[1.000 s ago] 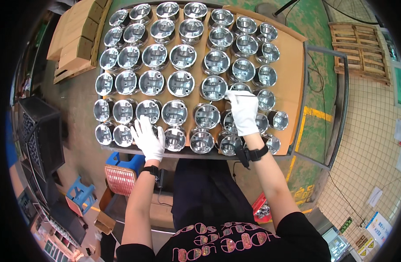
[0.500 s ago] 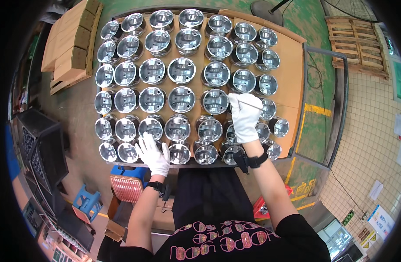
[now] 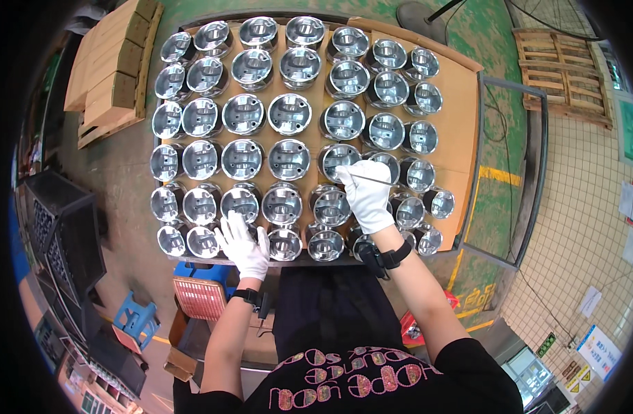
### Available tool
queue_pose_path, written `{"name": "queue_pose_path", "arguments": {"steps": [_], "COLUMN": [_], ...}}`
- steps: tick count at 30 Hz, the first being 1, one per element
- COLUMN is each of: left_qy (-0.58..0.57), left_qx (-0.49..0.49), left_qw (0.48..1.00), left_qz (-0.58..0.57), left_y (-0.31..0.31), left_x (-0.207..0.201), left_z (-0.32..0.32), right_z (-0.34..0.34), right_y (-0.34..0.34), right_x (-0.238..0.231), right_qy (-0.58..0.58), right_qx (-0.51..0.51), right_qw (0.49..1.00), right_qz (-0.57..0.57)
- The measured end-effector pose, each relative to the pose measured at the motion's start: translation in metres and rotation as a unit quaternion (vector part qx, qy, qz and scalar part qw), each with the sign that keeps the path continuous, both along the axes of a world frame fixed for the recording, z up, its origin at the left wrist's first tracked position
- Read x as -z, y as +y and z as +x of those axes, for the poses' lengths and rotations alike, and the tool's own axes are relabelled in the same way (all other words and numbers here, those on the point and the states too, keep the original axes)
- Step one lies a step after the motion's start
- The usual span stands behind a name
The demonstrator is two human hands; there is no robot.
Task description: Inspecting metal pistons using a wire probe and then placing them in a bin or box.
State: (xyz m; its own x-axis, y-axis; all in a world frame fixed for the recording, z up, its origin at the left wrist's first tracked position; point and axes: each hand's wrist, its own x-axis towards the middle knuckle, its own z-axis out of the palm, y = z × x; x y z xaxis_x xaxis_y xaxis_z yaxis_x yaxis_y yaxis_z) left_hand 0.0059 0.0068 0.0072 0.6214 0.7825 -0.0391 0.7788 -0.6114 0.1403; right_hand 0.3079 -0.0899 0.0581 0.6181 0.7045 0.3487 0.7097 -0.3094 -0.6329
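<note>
Rows of shiny metal pistons (image 3: 289, 159) stand hollow side up on the cardboard-covered table. My right hand (image 3: 368, 196), in a white glove, is closed round a thin dark rod (image 3: 372, 179) whose length sticks out to the right. Its fingertips are at the near edge of a piston (image 3: 340, 160) right of the middle; the glove hides part of the pistons beneath. My left hand (image 3: 243, 248), also gloved, lies with fingers apart over the near rows, fingertips at the rim of another piston (image 3: 240, 205).
Brown cardboard (image 3: 461, 138) covers the tabletop, and a dark metal frame (image 3: 499, 254) juts out on the right. Stacked cartons (image 3: 113, 96) stand on a pallet at the far left. Blue stools (image 3: 136, 314) are at the near left, and a wooden pallet (image 3: 568, 72) lies far right.
My right hand has moved left and slightly nearer with the rod, which now points more to the right. My left hand stays almost where it was.
</note>
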Motion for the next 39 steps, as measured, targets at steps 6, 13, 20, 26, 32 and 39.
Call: {"name": "queue_pose_path", "arguments": {"steps": [6, 13, 20, 26, 32, 39], "left_qy": [-0.059, -0.156, -0.146, -0.117, -0.09, -0.08], "left_qx": [-0.027, -0.015, 0.072, 0.078, 0.101, 0.096], "left_qw": [0.998, 0.984, 0.984, 0.99, 0.991, 0.991], "left_qz": [-0.02, -0.087, -0.068, 0.0, -0.02, -0.049], "left_y": [-0.001, -0.017, 0.016, 0.057, 0.066, 0.068], "left_x": [-0.01, -0.062, -0.071, -0.022, 0.003, 0.001], "left_z": [0.001, 0.059, 0.184, 0.243, 0.241, 0.238], "right_z": [-0.003, 0.013, 0.078, 0.095, 0.102, 0.125], "right_y": [0.0, -0.005, 0.011, 0.027, 0.02, 0.038], "right_x": [-0.002, -0.038, -0.082, -0.049, -0.013, -0.044], "right_qy": [-0.024, 0.036, 0.043, -0.033, -0.062, -0.003], "right_qx": [-0.038, -0.063, 0.062, 0.046, -0.005, 0.057], "right_qw": [0.993, 0.997, 0.996, 0.998, 0.996, 0.998], "right_qz": [-0.113, -0.027, 0.051, -0.004, -0.06, 0.002]}}
